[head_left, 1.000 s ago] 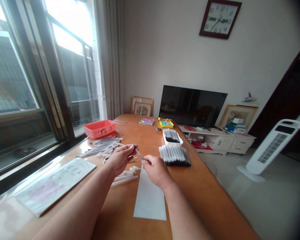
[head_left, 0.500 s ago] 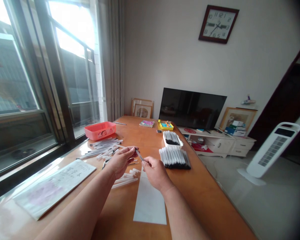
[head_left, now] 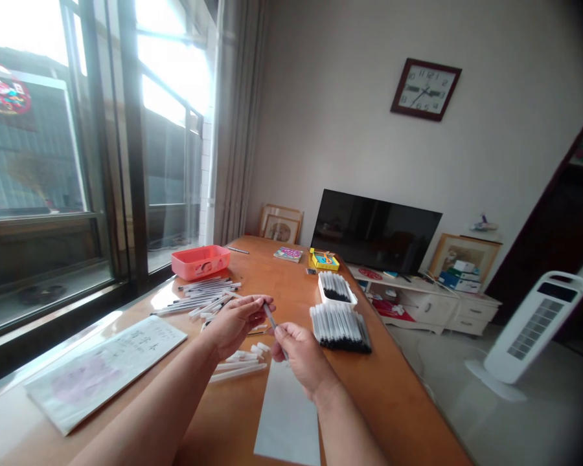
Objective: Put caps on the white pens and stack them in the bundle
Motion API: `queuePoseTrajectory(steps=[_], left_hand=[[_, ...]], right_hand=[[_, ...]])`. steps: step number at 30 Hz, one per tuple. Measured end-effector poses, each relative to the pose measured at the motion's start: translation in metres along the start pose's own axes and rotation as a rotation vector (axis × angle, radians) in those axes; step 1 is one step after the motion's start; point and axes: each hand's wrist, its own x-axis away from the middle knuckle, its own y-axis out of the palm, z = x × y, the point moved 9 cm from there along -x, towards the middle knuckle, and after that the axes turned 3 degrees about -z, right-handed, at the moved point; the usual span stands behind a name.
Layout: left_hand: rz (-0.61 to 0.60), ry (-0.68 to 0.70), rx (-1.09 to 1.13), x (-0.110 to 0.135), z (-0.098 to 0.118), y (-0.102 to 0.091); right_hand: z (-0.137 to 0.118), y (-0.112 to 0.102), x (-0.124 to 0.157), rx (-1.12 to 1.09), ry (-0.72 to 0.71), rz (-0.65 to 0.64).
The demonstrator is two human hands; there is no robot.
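Holding one pen (head_left: 270, 316) between both hands: right grip (head_left: 298, 354) pinched around its nearer part, thumb along the barrel; left grip (head_left: 243, 318) closed at the fingertips on the far end. Long axis slants from upper left to lower right in this view, so from the right grip the pen lies forward and leftward, its near tip showing just past the thumb. Right grip is the nearer to that tip; what the left fingers cover cannot be told. Pen is off the counter (head_left: 393, 404), near the far end of a paper strip (head_left: 286, 417). White tubes (head_left: 240, 369) lie between left wrist and strip; loose pens (head_left: 204, 292) spread beyond the left grip, before a red box (head_left: 201, 263). Near the right grip, a row of pens (head_left: 340, 323) lies side by side, black ends toward the person; behind it, a white tray (head_left: 341, 303) holds more. Notebook (head_left: 109, 372) well to the left.
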Motion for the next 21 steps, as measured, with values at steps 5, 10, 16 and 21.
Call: queuePoseTrajectory(steps=[5,10,16,21], left_hand=[[0.083,-0.028,0.034,0.005,-0.001,0.0],[0.109,0.021,-0.022,0.006,0.003,-0.002],[0.065,-0.016,0.01,0.007,0.003,-0.001],[0.182,0.048,0.014,0.004,0.002,-0.015]], right_hand=[[-0.003,0.004,0.002,-0.023,-0.003,-0.01],[0.0,0.006,0.002,-0.043,0.009,-0.02],[0.001,0.008,0.002,-0.109,0.02,-0.023],[0.003,0.011,0.003,-0.1,0.029,-0.039]])
